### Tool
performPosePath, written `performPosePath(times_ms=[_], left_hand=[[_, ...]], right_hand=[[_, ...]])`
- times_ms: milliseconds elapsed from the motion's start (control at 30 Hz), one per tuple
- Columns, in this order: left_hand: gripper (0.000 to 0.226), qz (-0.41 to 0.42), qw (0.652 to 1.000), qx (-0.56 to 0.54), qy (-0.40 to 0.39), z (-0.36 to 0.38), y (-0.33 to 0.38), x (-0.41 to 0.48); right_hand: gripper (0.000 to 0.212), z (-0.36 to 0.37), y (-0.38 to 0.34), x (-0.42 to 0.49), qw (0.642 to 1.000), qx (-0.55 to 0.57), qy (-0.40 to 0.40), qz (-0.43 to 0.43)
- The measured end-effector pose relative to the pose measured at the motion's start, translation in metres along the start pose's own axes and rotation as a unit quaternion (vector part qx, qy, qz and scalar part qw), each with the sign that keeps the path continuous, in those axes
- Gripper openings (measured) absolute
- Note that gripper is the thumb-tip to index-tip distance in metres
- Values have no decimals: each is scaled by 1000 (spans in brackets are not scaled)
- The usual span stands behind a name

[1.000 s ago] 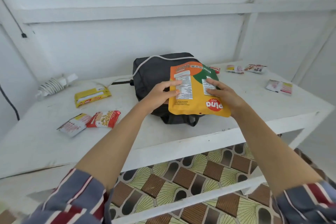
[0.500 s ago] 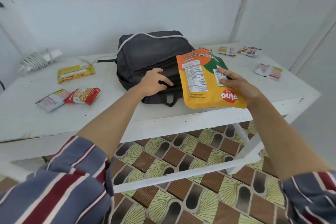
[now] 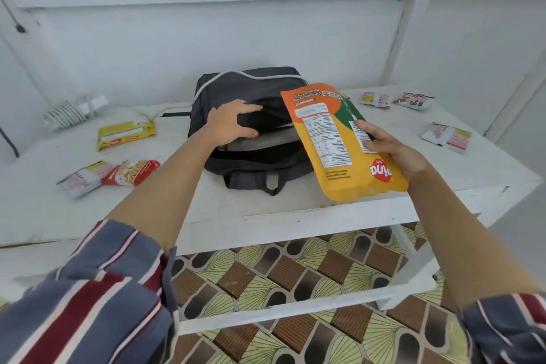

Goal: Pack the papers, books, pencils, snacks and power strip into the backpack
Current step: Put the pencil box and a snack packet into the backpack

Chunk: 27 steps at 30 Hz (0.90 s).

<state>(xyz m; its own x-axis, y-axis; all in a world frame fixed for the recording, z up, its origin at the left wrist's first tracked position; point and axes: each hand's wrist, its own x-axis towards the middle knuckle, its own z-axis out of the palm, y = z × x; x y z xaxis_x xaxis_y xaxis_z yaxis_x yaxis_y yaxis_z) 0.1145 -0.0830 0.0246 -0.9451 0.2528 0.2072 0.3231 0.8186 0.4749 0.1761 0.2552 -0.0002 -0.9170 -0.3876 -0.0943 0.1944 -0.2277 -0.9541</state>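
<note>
A dark grey backpack [image 3: 254,168] lies flat on the white table [image 3: 177,195], its zipped mouth partly open toward me. My left hand [image 3: 232,122] grips the upper flap of the opening and holds it up, showing a grey lining inside. My right hand [image 3: 384,146] holds a large orange and yellow snack bag [image 3: 334,151] just right of the backpack, tilted, over the table's front edge. A white power strip with coiled cord [image 3: 69,112] lies at the back left.
A yellow snack pack [image 3: 125,134] and two small packets, white [image 3: 82,180] and red [image 3: 133,171], lie left of the backpack. More small packets [image 3: 375,99] [image 3: 413,100] [image 3: 447,137] lie at the right. Patterned floor shows below the table's frame.
My left hand let go of the snack bag, moved to the backpack and lifted its flap open. My right hand carried the bag to the right of the backpack.
</note>
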Motion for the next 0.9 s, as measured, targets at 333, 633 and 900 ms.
performPosePath(times_ms=[333,633,900], left_hand=[[55,13,985,133,110,-11,-13,46],[34,198,933,209,215,10,-33,66],[70,150,980,117,-55,11,-64,61]], right_hand=[[67,8,0,39,994,-53,-70,66],[39,30,0,75,988,-100,-30,118],[58,19,6,83,985,-99,-44,133]])
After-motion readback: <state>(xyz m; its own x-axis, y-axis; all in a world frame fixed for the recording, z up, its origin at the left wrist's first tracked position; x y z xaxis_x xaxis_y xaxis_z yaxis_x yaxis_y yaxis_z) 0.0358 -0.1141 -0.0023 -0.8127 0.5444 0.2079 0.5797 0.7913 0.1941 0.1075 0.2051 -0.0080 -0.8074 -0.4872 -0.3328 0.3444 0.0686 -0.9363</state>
